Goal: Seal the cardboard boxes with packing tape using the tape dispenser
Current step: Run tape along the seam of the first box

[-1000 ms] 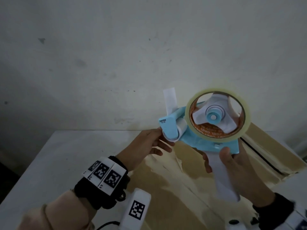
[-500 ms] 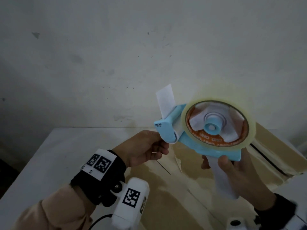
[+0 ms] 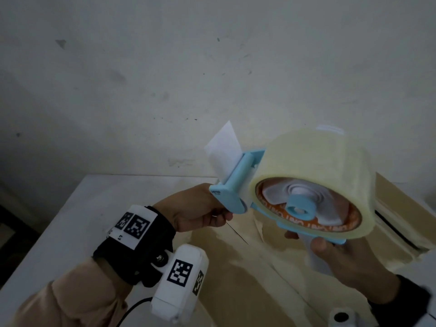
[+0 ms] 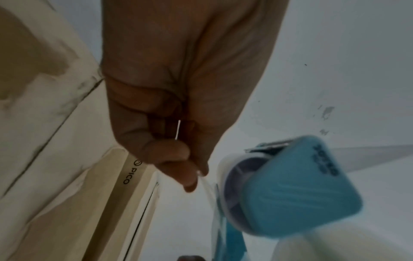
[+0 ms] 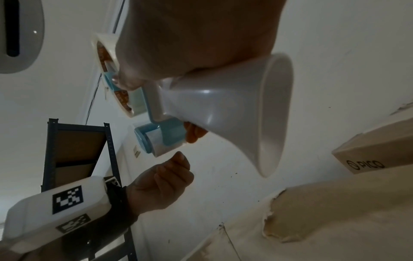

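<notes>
My right hand (image 3: pixel 342 260) grips the white handle (image 3: pixel 313 253) of a light-blue tape dispenser (image 3: pixel 233 197), held up above the table. A thick roll of clear tape (image 3: pixel 318 161) sits on its hub, and a white flap (image 3: pixel 224 149) sticks up at the front. My left hand (image 3: pixel 200 208) is just left of the front roller. In the left wrist view its thumb and fingertips (image 4: pixel 190 169) pinch the clear tape end (image 4: pixel 211 192) that runs to the dispenser (image 4: pixel 290 190). A flat cardboard box (image 3: pixel 236 267) with pale tape patches lies below both hands.
A second box marked PICO (image 5: pixel 375 155) lies at the right, behind the first. The boxes lie on a white table (image 3: pixel 70 220) against a scuffed white wall. A dark metal shelf rack (image 5: pixel 76 150) stands off to the side.
The dispenser has tipped and come closer to the head camera, so the roll's broad outer face now shows. My left hand has stayed at the front roller.
</notes>
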The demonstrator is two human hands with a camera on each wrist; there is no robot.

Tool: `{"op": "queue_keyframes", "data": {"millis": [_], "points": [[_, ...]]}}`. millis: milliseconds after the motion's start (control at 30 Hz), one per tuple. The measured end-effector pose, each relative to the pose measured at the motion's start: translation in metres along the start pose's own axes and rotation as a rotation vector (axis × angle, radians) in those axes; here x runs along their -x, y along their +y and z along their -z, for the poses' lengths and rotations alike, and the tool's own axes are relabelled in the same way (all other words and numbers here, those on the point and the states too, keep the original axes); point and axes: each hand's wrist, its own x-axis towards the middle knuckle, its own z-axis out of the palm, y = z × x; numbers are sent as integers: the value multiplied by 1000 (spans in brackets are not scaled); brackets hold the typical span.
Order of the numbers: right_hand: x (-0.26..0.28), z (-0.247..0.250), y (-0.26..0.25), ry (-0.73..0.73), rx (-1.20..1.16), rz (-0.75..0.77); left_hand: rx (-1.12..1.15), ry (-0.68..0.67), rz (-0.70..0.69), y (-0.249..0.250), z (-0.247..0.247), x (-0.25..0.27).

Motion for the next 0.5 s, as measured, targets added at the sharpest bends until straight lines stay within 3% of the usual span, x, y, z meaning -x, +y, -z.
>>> {"op": "queue_keyframes", "data": {"millis": [233,500], "points": [[-5,-8,-1,16,9,3,-29,130,-58,-6,2,-11],[-13,-11,-1,13,22,34,-28,128,-48,-4,12,-19]]}}
